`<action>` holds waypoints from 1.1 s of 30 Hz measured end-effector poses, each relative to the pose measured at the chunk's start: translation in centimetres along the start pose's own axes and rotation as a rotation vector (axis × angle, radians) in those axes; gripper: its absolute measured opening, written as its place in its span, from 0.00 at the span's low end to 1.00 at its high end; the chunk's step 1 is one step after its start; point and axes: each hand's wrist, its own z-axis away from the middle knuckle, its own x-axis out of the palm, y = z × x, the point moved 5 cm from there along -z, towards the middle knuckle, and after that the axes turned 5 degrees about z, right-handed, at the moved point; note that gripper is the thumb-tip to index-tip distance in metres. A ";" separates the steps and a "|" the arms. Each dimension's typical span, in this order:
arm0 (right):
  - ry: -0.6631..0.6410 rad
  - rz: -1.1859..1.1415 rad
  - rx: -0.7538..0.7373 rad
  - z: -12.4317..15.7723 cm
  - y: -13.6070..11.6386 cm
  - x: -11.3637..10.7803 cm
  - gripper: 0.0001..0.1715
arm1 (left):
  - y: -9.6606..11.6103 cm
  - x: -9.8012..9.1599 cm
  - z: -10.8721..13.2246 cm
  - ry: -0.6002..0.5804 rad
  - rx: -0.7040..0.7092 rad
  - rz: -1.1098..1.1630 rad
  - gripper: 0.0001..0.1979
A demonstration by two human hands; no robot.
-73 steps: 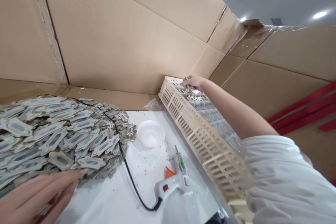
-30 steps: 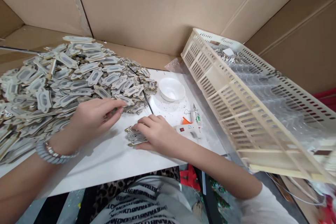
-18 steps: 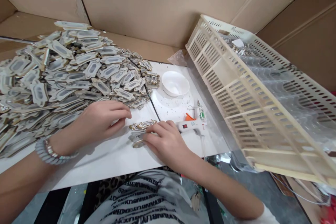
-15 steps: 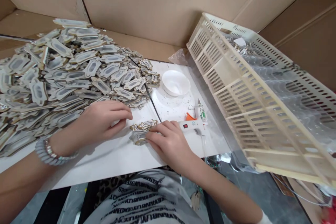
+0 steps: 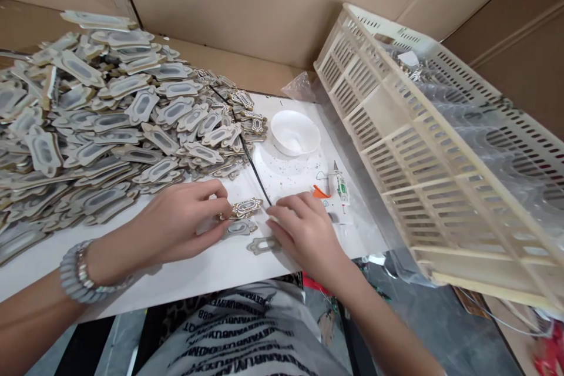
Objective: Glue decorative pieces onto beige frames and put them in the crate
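Near the table's front, my left hand (image 5: 185,217) has its fingers closed at the left end of a patterned brown-and-white ornamental piece (image 5: 247,207). Just in front of that lies a grey piece (image 5: 240,228) with a pale oval centre. My right hand (image 5: 304,226) is to the right, thumb and fingers bent over the right end of another grey piece (image 5: 261,245) with an open centre. Its fingertips partly hide what they touch. A large heap of similar grey pieces (image 5: 176,111) covers the left of the table.
A white bowl (image 5: 295,133) stands behind my hands. A glue gun's orange trigger (image 5: 321,191) shows beyond my right hand, beside a small green-and-white item (image 5: 341,187). A cream plastic crate (image 5: 388,123) holding clear plastic fills the right side. Cardboard walls (image 5: 229,6) stand behind.
My left hand has moved right onto the patterned piece. My right hand has shifted right, and a grey piece with an open centre now shows beneath its fingers. The view has tilted slightly.
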 end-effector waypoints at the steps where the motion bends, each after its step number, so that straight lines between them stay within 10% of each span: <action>1: 0.000 0.045 -0.009 -0.5 0.1 0.1 0.08 | 0.0 0.0 0.0 -0.023 -0.004 0.002 0.08; 16: -0.047 0.199 -0.119 -3.1 0.5 2.3 0.02 | -0.4 0.7 0.2 -0.071 0.073 -0.223 0.07; 33: 0.026 -0.022 0.163 -0.3 1.0 0.6 0.09 | 0.5 1.0 0.4 -0.209 0.159 -0.072 0.10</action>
